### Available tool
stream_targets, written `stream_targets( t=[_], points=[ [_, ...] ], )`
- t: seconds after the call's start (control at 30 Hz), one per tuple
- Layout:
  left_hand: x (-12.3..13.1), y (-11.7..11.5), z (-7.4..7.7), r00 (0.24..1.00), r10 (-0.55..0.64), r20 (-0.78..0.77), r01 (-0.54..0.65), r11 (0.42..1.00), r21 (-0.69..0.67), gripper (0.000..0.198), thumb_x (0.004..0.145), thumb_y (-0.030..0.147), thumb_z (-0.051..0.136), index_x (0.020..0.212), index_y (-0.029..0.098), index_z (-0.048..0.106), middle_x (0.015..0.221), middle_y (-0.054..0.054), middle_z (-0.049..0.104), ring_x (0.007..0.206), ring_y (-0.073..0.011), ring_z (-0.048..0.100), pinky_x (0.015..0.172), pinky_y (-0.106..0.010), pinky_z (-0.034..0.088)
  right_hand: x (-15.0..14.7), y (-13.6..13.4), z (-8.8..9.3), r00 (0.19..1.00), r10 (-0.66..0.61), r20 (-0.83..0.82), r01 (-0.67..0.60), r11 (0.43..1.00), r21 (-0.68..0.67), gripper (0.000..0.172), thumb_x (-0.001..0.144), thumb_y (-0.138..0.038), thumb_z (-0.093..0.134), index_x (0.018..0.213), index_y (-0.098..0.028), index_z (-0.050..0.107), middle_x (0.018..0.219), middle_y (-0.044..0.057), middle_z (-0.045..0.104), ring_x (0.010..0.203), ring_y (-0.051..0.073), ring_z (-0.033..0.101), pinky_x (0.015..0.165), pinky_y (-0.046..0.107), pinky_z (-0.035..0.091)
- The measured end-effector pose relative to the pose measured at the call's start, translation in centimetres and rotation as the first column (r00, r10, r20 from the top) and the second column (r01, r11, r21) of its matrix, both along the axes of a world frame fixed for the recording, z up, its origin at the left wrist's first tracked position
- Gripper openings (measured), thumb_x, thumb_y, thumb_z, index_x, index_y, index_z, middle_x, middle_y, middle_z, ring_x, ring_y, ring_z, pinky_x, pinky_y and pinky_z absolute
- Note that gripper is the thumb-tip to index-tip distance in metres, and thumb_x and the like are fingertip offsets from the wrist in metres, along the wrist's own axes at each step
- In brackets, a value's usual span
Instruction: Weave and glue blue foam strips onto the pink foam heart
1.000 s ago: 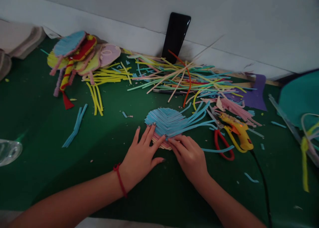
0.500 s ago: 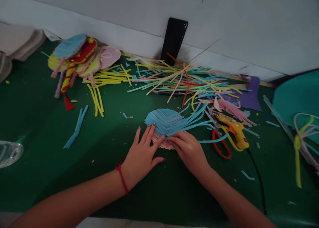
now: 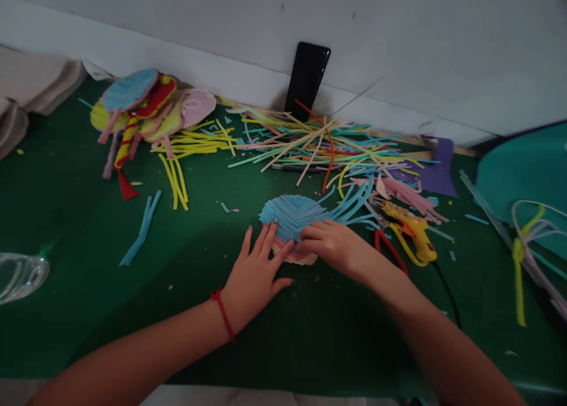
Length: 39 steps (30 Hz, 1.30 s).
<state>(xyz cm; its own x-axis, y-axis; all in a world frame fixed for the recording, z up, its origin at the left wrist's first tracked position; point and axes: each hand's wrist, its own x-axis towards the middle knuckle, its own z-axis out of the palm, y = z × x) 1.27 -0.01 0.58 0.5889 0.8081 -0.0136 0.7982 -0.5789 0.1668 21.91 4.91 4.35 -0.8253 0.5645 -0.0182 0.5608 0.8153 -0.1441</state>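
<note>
A leaf-like piece of blue pipe cleaners [image 3: 290,211] laid in a chevron lies at the middle of the table, over a pink and cream layer [image 3: 305,258]. My left hand [image 3: 254,270] rests flat with spread fingers, its fingertips touching the lower left of this piece. At the piece's lower right, my right hand [image 3: 334,243] has its fingers bent and pressed together; what they pinch is hidden. Loose blue pipe cleaner ends [image 3: 354,208] fan out beyond the right hand. Red-handled scissors [image 3: 390,249] lie partly covered by the right forearm.
A yellow glue gun [image 3: 411,234] with a black cord lies right. Behind are heaped coloured pipe cleaners [image 3: 283,140] and a phone [image 3: 308,78] leaning on the wall. Finished fans [image 3: 137,107] are stacked back left, a clear container [image 3: 22,276] at left, a teal chair [image 3: 527,175] at right.
My right hand has turned and its forearm swung right, now covering part of the scissors. The low blue strip beside it no longer shows. My left hand stays on the piece.
</note>
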Motion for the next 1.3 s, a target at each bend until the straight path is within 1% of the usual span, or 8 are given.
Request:
stream_targets(
  t=[0.1, 0.2, 0.53, 0.8, 0.93, 1.03, 1.13, 1.3],
  points=[
    [0.0, 0.0, 0.0, 1.0, 0.006, 0.021, -0.007, 1.0, 0.007, 0.066, 0.084, 0.059, 0.051, 0.141, 0.028, 0.039, 0.152, -0.018, 0.028, 0.14, -0.0344, 0.025, 0.109, -0.058, 0.024, 1.9, -1.7, -0.3, 0.968, -0.184, -0.173, 0.177, 0.983, -0.054, 0.022, 0.093, -0.014, 0.045, 0.101, -0.019, 0.065, 0.094, 0.006, 0.065, 0.085, 0.016, 0.057, 0.073, 0.03, 0.04],
    [-0.1, 0.0, -0.1, 0.999, 0.005, 0.034, -0.006, 1.0, 0.013, 0.065, 0.084, 0.059, 0.051, 0.14, 0.028, 0.04, 0.152, -0.017, 0.028, 0.14, -0.0347, 0.026, 0.11, -0.058, 0.023, 3.4, -2.8, -1.2, 0.917, -0.28, -0.286, 0.278, 0.959, -0.047, 0.023, 0.094, -0.016, 0.044, 0.106, -0.019, 0.064, 0.1, 0.008, 0.066, 0.091, 0.017, 0.058, 0.078, 0.032, 0.043],
    [0.0, 0.3, 0.3, 0.997, -0.041, 0.062, 0.04, 0.999, 0.029, 0.061, 0.082, 0.056, 0.057, 0.138, 0.035, 0.043, 0.149, -0.02, 0.032, 0.138, -0.0382, 0.028, 0.106, -0.061, 0.028, 4.0, -2.9, -4.0, 0.842, -0.345, -0.415, 0.387, 0.922, 0.02, 0.022, 0.091, -0.012, 0.049, 0.099, -0.021, 0.068, 0.092, 0.006, 0.067, 0.086, 0.016, 0.058, 0.076, 0.033, 0.043],
    [-0.1, 0.2, -0.1, 0.995, -0.053, 0.082, 0.049, 0.998, 0.05, 0.06, 0.08, 0.055, 0.06, 0.134, 0.033, 0.049, 0.148, -0.022, 0.032, 0.136, -0.0413, 0.029, 0.104, -0.063, 0.029, 3.9, -2.5, -4.3, 0.709, -0.459, -0.536, 0.43, 0.883, -0.188, 0.018, 0.09, -0.019, 0.053, 0.095, -0.023, 0.069, 0.09, 0.006, 0.065, 0.086, 0.016, 0.06, 0.077, 0.032, 0.05],
    [-0.1, 0.3, -0.5, 0.993, -0.075, 0.09, 0.067, 0.994, 0.089, 0.06, 0.08, 0.048, 0.065, 0.135, 0.031, 0.048, 0.15, -0.023, 0.028, 0.135, -0.0438, 0.03, 0.103, -0.065, 0.03, 5.3, -2.6, -3.2, 0.562, -0.602, -0.567, 0.563, 0.781, -0.27, 0.012, 0.086, -0.024, 0.06, 0.094, -0.025, 0.069, 0.086, 0.003, 0.066, 0.081, 0.016, 0.062, 0.075, 0.031, 0.052],
    [-0.2, 0.4, -0.8, 0.992, -0.097, 0.077, 0.087, 0.989, 0.122, 0.06, 0.079, 0.042, 0.067, 0.135, 0.029, 0.048, 0.151, -0.023, 0.026, 0.134, -0.0455, 0.03, 0.102, -0.066, 0.031, 7.7, -2.7, -2.2, 0.397, -0.693, -0.602, 0.716, 0.645, -0.269, 0.012, 0.08, -0.029, 0.067, 0.091, -0.024, 0.069, 0.081, 0.001, 0.068, 0.075, 0.017, 0.064, 0.073, 0.032, 0.052],
    [-0.2, 0.4, -0.9, 0.992, -0.11, 0.066, 0.099, 0.984, 0.148, 0.061, 0.079, 0.042, 0.067, 0.136, 0.028, 0.047, 0.15, -0.025, 0.027, 0.134, -0.0458, 0.032, 0.101, -0.066, 0.031, 10.5, -2.8, -1.4, 0.185, -0.707, -0.683, 0.846, 0.468, -0.255, 0.013, 0.073, -0.031, 0.072, 0.082, -0.022, 0.07, 0.081, 0.002, 0.07, 0.077, 0.018, 0.065, 0.075, 0.034, 0.052],
    [-0.3, 0.3, -0.7, 0.992, -0.117, 0.054, 0.107, 0.981, 0.163, 0.059, 0.081, 0.044, 0.064, 0.135, 0.026, 0.048, 0.148, -0.026, 0.03, 0.134, -0.0442, 0.032, 0.102, -0.065, 0.029, 13.0, -2.8, -0.8, -0.077, -0.673, -0.736, 0.877, 0.305, -0.371, 0.017, 0.064, -0.031, 0.076, 0.073, -0.019, 0.068, 0.074, 0.001, 0.069, 0.069, 0.017, 0.064, 0.069, 0.033, 0.052]
  ],
)
